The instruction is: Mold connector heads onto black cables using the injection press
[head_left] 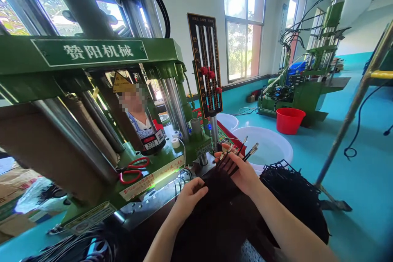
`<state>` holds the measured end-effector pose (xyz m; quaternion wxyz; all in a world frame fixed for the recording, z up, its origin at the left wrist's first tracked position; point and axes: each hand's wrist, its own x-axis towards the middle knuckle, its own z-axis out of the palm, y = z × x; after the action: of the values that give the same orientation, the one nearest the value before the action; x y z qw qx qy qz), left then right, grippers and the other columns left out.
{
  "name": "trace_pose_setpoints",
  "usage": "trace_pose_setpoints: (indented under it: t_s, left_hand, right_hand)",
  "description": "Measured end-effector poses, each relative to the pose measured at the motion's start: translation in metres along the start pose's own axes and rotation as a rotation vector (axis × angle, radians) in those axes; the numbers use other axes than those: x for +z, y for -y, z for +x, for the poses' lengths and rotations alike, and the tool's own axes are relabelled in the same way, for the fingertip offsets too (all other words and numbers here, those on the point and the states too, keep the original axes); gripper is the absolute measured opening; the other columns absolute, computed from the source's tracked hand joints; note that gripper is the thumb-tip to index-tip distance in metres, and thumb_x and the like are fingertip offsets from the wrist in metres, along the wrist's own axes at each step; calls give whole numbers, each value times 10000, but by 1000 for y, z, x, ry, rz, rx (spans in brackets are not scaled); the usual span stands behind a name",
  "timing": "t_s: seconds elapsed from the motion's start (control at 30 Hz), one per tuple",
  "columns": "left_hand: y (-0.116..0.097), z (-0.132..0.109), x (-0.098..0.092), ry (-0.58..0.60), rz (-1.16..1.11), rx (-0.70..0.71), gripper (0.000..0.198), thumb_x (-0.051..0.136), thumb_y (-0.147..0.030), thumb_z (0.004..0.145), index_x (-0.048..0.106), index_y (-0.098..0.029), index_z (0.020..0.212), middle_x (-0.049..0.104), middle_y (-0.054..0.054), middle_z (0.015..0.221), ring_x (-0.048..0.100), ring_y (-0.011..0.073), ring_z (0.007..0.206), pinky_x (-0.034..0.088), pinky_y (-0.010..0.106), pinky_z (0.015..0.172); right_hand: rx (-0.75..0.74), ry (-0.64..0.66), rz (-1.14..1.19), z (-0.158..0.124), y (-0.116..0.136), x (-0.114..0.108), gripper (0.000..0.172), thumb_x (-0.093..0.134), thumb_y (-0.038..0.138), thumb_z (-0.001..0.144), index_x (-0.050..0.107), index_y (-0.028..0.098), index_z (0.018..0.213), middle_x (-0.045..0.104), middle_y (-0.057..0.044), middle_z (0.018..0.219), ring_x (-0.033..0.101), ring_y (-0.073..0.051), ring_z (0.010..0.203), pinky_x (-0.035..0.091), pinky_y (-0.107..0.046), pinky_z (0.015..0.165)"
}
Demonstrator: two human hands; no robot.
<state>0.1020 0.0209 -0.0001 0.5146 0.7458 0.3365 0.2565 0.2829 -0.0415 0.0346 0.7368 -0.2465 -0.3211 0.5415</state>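
Thin black cables with bright metal tips (247,156), a handful, fanned across the raised right hand (241,174) above a dark cable mass (215,221), its fingers (227,156) spread and threaded among the strands. Light, limp lengths, likely slippery in a bunch; best taken a little below the metal ends, not by the tips. Left hand (188,201) low against the same mass, fingers close together, any pinch impossible to tell. Beyond, a white plastic basin (260,127) with a pale, possibly watery interior, and a red bucket (288,120), contents hidden. To the right, a tangled heap of black cables (291,184). Red-handled scissors (133,170) on the green moulding machine (89,53).
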Motion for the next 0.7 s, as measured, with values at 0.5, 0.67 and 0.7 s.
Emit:
trace_pose_setpoints:
  t_s: [0.5, 0.67, 0.7]
  left_hand:
    - [-7, 6, 9, -121, -127, 11, 332, 443, -508, 780, 510, -183, 773, 353, -69, 564, 294, 62, 436, 197, 196, 415]
    - [-16, 7, 20, -135, 137, 157, 355, 386, -419, 837, 515, -178, 610, 428, -35, 549, 405, 101, 519, 291, 225, 519]
    - [-17, 6, 22, -137, 169, 176, 366, 377, -398, 844, 494, -179, 575, 438, -31, 546, 428, 107, 540, 306, 228, 547]
  right_hand:
    - [-3, 40, -52, -8, -6, -17, 292, 612, 364, 793, 647, 207, 1036, 673, -59, 967, 601, -214, 915, 452, -360, 813]
    - [-22, 35, 20, -5, -6, -11, 332, 647, 336, 771, 614, 241, 1087, 678, -41, 960, 595, -221, 934, 448, -386, 842]
    - [-24, 15, 24, -4, -6, -11, 325, 658, 335, 763, 624, 234, 1070, 684, -37, 925, 600, -220, 916, 451, -383, 836]
